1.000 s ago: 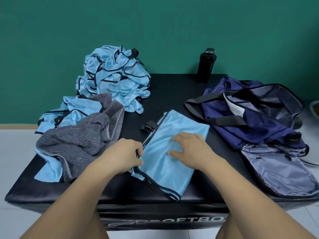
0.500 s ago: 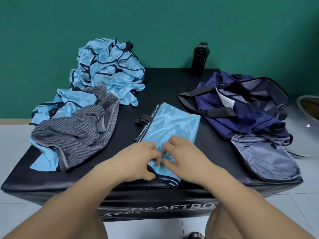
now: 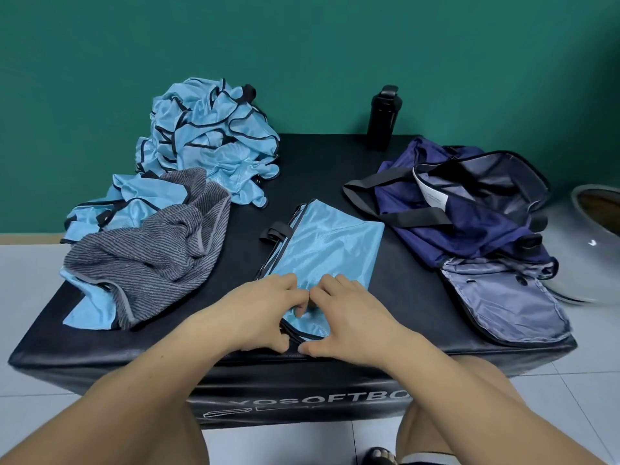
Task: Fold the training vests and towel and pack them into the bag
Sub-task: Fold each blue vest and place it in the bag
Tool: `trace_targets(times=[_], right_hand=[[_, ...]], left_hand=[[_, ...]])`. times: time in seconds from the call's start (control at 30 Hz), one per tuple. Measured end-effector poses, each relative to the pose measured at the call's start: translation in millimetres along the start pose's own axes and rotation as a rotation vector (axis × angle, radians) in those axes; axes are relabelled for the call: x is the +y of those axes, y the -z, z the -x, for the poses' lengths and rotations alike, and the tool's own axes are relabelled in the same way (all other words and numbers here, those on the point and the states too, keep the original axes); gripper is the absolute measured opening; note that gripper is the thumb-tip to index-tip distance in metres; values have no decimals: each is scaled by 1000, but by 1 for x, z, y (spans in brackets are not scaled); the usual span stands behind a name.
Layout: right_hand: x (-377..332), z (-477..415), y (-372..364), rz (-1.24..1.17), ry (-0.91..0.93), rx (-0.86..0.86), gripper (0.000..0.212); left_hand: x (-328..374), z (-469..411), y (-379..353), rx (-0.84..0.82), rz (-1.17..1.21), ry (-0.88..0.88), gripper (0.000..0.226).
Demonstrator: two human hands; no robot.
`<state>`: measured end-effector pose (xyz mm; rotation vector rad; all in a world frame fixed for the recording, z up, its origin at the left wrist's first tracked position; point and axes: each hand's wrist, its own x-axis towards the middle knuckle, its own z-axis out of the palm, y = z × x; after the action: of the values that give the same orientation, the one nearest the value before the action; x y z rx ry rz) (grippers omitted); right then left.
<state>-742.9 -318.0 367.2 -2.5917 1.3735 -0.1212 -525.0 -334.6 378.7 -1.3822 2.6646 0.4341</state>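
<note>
Though flat, glossy blue vest [image 3: 330,245]

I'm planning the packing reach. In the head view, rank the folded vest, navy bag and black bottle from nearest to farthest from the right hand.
1. folded vest, front centre, gripped by the right hand.
2. navy bag, to the right.
3. black bottle, far edge, by the wall.

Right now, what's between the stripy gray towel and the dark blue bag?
The folded light-blue vest lies there on the black box, seen in the head view.
</note>
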Motion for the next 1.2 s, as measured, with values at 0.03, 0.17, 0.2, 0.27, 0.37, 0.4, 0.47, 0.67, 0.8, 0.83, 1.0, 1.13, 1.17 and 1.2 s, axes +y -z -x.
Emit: trace_targets(times=[0.03,0.17,0.2,0.27,0.37,0.4,0.47,0.67,0.8,0.83,1.0,1.13,1.17,1.2], right_hand=[[-1,0,-1,3,1,10,54],[-7,-1,-4,34,5,23,43],[-9,-1,-5,31,0,24,44],[-12,-1,-7,17,-14,31,50],[-12,-1,-10,14,-37,42,57],[-13,-1,-10,9,-44,40,56],[-13,-2,-8,-2,-62,33,51],[-7,-7,11,-95,-167,104,8],[5,-5,19,-238,-247,146,5],[7,-4,21,-289,-266,151,6],[17,-2,30,-486,-339,174,7],[32,-1,35,-512,-391,198,3],[36,-1,37,-520,-403,204,6],[40,-2,38,-537,-415,206,10]], left_hand=[[1,1,-1,15,-18,-17,39],[0,0,-4,129,-77,-94,24],[0,-2,-4,154,-90,-106,23],[1,-5,-5,174,-83,-110,22],[3,-9,-6,166,-13,-92,18],[3,-9,-4,168,27,-78,16],[1,-10,1,233,126,-54,14],[3,-5,7,327,275,15,18],[1,-5,7,299,239,36,54],[0,-6,7,293,213,45,58],[-18,-8,8,279,129,156,23],[-27,-1,18,358,386,251,19],[-27,1,21,382,435,257,18],[-25,3,25,394,478,254,18]])
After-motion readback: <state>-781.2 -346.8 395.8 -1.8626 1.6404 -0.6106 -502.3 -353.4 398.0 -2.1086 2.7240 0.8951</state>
